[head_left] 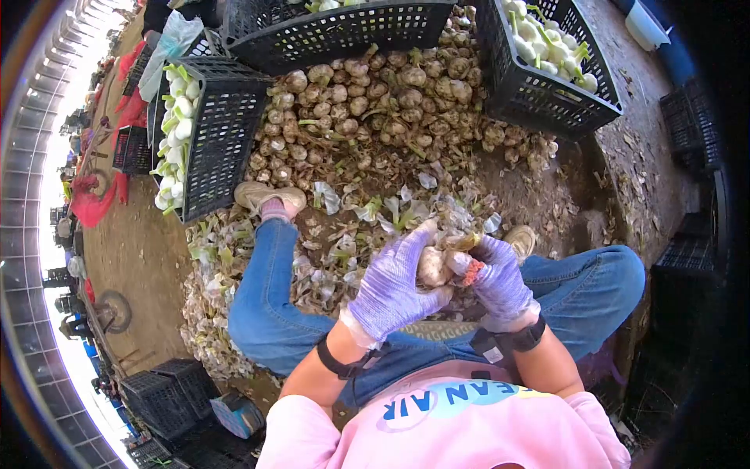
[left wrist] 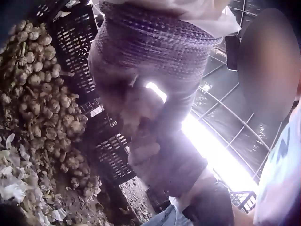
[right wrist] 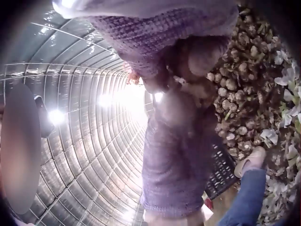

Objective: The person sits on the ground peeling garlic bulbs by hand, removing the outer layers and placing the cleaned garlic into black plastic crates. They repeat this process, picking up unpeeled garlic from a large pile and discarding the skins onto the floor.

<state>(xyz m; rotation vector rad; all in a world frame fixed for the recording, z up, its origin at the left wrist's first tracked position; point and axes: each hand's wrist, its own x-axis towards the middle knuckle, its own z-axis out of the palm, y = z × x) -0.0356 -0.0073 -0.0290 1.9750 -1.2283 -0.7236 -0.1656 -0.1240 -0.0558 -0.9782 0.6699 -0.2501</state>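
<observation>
In the head view a garlic bulb (head_left: 433,266) with soil-stained skin is held between the two hands above the lap. My left hand (head_left: 393,285), in a purple knitted glove, grips the bulb from its left side, thumb below and fingers above. The gloved right hand (head_left: 502,283) pinches the bulb's stem end from the other side; a reddish-orange wrap (head_left: 473,271) circles its thumb. Both wrist views show the hands close together: the left glove (left wrist: 155,52) fills the top of one, the right glove (right wrist: 141,42) the top of the other. Shadow blurs the bulb there.
A heap of unpeeled garlic (head_left: 367,98) lies ahead. Around it stand black crates: one at left (head_left: 226,144) and one at right (head_left: 558,109) with cleaned white bulbs, another (head_left: 336,37) at the far side. Loose peelings (head_left: 226,293) cover the ground between the legs.
</observation>
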